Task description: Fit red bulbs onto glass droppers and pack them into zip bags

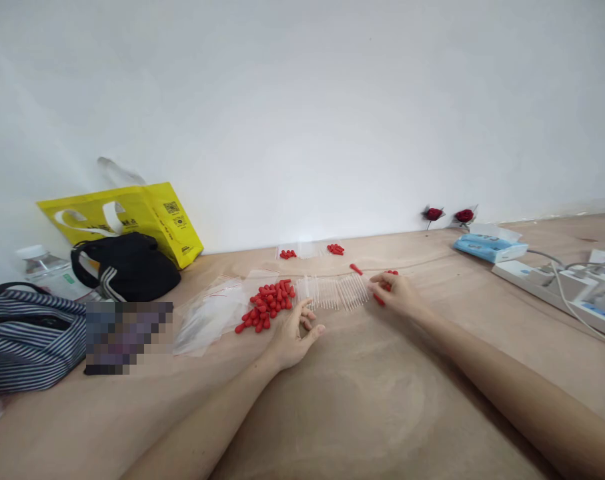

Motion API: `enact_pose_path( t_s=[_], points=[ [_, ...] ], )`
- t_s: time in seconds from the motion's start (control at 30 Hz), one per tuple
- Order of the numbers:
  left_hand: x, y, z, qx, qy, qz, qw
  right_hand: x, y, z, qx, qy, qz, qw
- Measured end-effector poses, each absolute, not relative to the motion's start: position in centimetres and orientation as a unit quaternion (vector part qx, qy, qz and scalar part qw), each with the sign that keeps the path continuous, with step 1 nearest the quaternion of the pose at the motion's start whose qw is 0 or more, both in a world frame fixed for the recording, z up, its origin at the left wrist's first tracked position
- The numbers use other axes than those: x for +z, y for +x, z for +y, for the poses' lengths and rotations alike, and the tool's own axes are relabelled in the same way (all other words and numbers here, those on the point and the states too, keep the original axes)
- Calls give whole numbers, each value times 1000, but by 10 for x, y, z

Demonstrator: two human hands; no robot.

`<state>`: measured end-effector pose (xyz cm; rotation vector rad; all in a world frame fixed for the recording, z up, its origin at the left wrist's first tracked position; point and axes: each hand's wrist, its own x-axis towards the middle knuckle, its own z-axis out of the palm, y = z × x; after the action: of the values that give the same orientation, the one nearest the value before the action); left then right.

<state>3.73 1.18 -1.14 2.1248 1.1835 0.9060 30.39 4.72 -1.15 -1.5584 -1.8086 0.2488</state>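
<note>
My left hand [297, 337] rests low beside the pile of small red bulb-shaped pieces [269, 303], its thumb apart and its fingers loosely bent with nothing seen in them. Between my hands lies a row of thin, pale, clear-looking sticks [352, 293], set side by side. At the right end of that row, my right hand [397, 293] has its fingers closed about a red bulb-shaped piece [379, 300], partly hidden by the fingers. More red shows behind its knuckles. One loose red piece [355, 269] lies just beyond the sticks.
Flat clear zip bags [209, 317] lie left of the pile. Two small red clusters [335, 249] sit near the wall on clear plastic. At left are a yellow bag [177, 227], a black bag [139, 267] and a striped bag [37, 340]; at right, a tissue pack [489, 248] and a power strip [557, 293].
</note>
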Motion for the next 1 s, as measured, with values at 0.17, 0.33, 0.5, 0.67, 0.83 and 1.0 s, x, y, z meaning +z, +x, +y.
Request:
enact_pose_path(
  t_s=[0.17,0.33,0.5,0.67,0.83,1.0],
  points=[
    [-12,38,14,321,795,437,273,-17,331,60,57,-748,-590,298],
    [-9,39,11,306,806,437,255,-16,329,58,35,-769,-593,238],
    [-7,39,11,297,814,439,238,-14,322,58,86,-765,-589,246],
    [-7,39,12,297,818,436,231,-8,320,54,104,-772,-564,273],
    [-8,39,12,297,820,432,228,-12,319,54,31,-797,-553,240],
    [-8,39,12,297,827,426,214,-19,315,58,16,-802,-561,202]
  ],
)
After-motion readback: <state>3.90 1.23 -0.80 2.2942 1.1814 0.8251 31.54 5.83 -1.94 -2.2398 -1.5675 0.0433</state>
